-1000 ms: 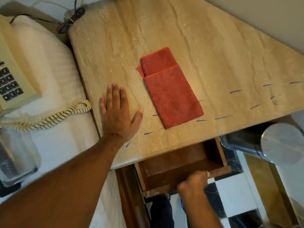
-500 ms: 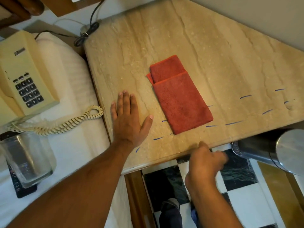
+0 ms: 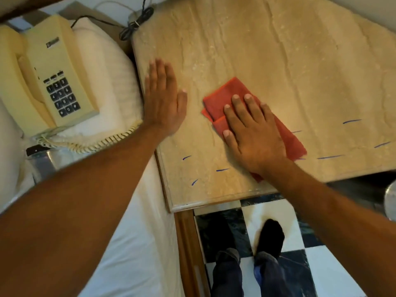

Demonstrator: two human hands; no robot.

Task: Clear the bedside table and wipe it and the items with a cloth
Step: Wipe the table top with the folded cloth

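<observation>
The beige marble bedside table top fills the upper right. It carries several short blue pen marks near its front edge. A folded red cloth lies on it, and my right hand rests flat on the cloth with fingers spread, pressing it down. My left hand lies flat and open on the table's left edge, holding nothing. A cream telephone with a coiled cord sits on the white pillow on the bed. A glass jar shows beside my left forearm.
A bundled black cable lies at the table's back left corner. White bed sheet runs along the left. Black and white checkered floor and my feet are below. A metal bin stands at the right edge.
The drawer under the table was shut by my right hand. That hand then rose and landed flat on the red cloth. My left hand stayed on the table's left edge.
</observation>
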